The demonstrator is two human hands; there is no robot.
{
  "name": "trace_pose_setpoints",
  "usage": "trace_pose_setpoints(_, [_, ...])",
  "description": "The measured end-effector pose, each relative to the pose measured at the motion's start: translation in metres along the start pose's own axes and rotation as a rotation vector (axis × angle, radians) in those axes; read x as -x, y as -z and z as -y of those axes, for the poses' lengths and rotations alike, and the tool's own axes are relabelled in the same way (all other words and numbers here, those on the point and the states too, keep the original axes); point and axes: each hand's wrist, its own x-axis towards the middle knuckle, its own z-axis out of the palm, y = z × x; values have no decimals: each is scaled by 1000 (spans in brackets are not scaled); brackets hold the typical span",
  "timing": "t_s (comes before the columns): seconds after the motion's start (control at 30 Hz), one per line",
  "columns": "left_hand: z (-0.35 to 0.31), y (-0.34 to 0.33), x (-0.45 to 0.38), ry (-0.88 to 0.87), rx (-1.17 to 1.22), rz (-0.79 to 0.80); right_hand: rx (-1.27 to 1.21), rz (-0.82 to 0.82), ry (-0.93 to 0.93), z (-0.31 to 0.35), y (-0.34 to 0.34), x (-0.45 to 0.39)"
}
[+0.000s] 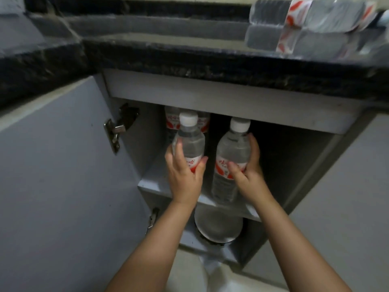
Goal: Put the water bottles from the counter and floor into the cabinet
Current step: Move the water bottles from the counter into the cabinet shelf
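Observation:
My left hand [185,175] grips a clear water bottle [189,142] with a white cap and red label, held upright over the cabinet's upper shelf [155,182]. My right hand [248,169] holds a second such bottle [230,157], its base at the shelf's front edge. Behind the left bottle, more bottles [202,123] stand at the back of the shelf. On the dark counter [189,66] at the upper right lie several bottles [305,26] on their sides, blurred.
The grey cabinet door [63,175] hangs open on the left, hinges showing. A round metal pot [216,224] sits in the lower compartment under the shelf. The shelf's right part [284,165] is dark. Pale floor lies below.

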Motion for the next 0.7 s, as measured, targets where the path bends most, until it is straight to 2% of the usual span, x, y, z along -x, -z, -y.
trace_pose_setpoints(0.17, [1,0,-1,24,30,37,-93,106,-77,-3,13,-6])
trace_pose_setpoints(0.37, [3,9,1,113,33,139,-107,124,-77,1,14,-1])
trace_pose_setpoints(0.57, [19,13,16,61,17,297,149,-40,-32,-12,0,29])
trace_pose_setpoints(0.7, [24,8,32,74,5,317,251,-95,-34,-24,-8,37])
